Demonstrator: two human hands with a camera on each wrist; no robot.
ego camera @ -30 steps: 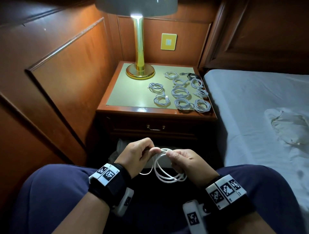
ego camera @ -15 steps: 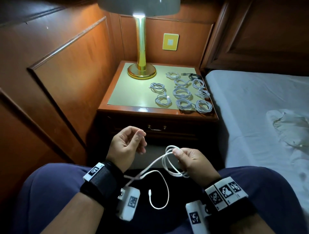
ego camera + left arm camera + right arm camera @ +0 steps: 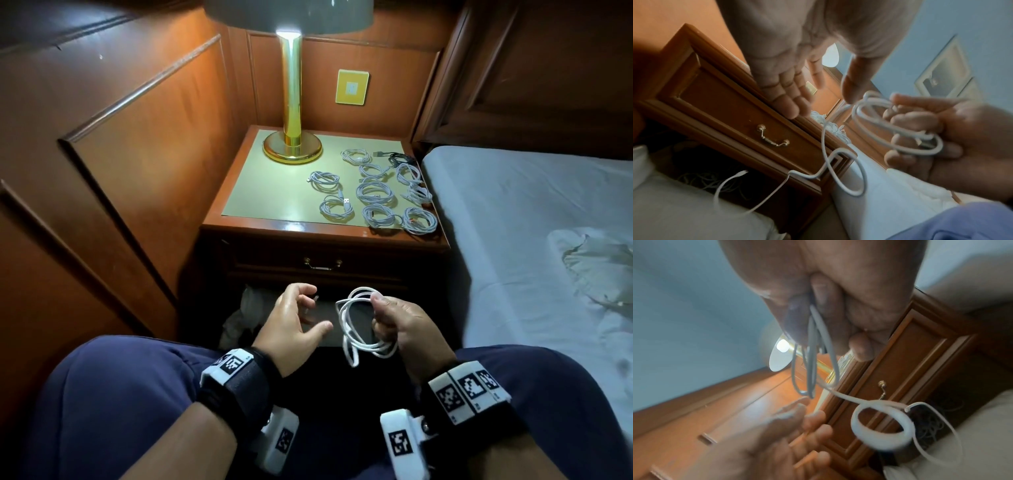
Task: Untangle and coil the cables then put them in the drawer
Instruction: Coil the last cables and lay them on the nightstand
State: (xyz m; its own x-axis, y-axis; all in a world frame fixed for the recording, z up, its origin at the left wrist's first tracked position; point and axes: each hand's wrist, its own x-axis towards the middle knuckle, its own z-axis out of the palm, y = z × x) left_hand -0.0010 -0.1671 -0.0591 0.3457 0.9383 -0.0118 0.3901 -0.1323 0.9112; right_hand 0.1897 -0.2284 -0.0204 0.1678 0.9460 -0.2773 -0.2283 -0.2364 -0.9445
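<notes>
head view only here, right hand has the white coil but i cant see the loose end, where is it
Observer: In the left wrist view the white cable trails down from the right hand, curls once, and its plug end dangles free in front of the nightstand's lower opening.
Operator: left hand got any of it
Observer: No. The left hand is open beside the coil, with straight fingers gripping nothing.
Operator: anything in that opening
Observer: The right wrist view shows a tangle of thin cables in the dark space under the closed drawer.
</notes>
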